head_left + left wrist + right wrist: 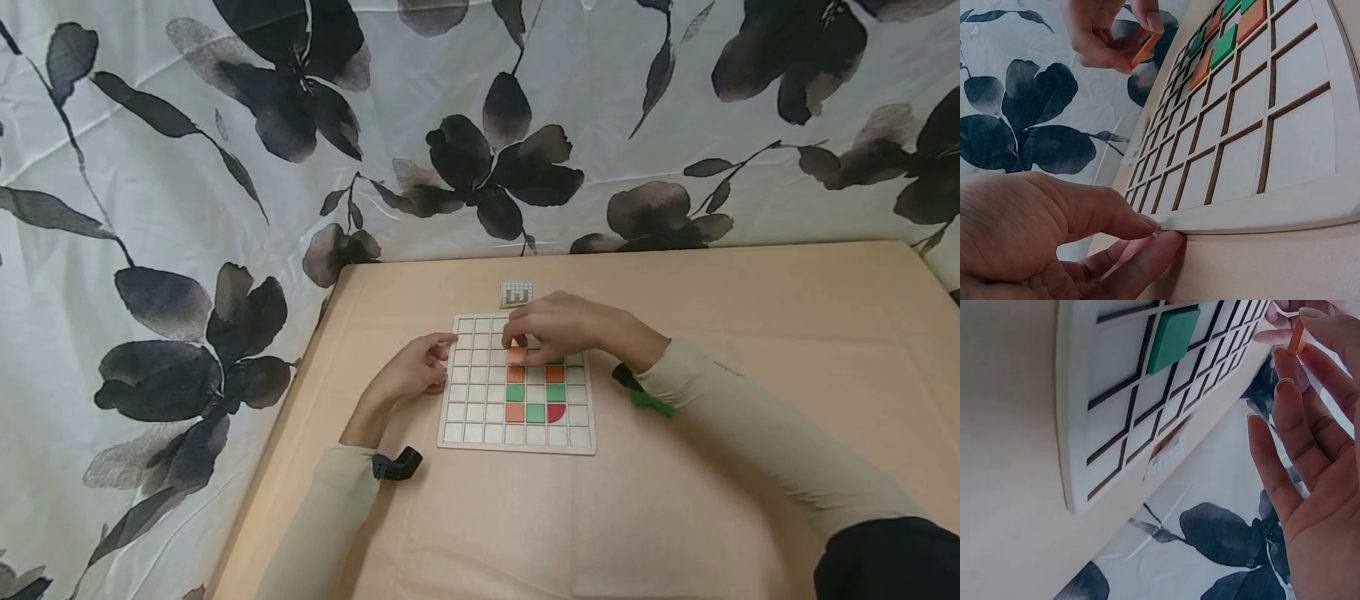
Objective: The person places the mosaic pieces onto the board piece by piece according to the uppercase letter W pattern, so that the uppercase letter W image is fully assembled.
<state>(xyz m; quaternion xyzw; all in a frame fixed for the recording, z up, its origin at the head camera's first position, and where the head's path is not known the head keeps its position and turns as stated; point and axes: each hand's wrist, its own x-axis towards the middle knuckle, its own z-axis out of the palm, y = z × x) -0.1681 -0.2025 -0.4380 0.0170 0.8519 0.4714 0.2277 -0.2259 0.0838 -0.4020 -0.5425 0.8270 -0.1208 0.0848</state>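
A: Board's (475,434) build?
B: White slab, smooth rim, rounded corners, sq recesses in a grid w/ brown inner walls. Lies flat on the tan tabletop (637,517).
A: & the pcs on it?
B: Flat matte sq's: green tiles (536,412) & orange tiles (515,412), plus 1 quarter-round red tile (556,413) at the near right of the cluster. Small thin card (517,293) w/ a printed grid past the board's far edge. Bkgd = creased white fabric (420,83) w/ dark flowers.
A: R hand (562,327)?
B: Thumb & index pinch 1 thin orange sq (1145,50), held up over the grid's far part; gap btwn tips = just the pc's width. Other fingers loosely bent, spread a bit.
A: L hand (412,367)?
B: At the board's left side, twd the far end. Thumb & index nearly meet, pinching the rim; rest curl in below.
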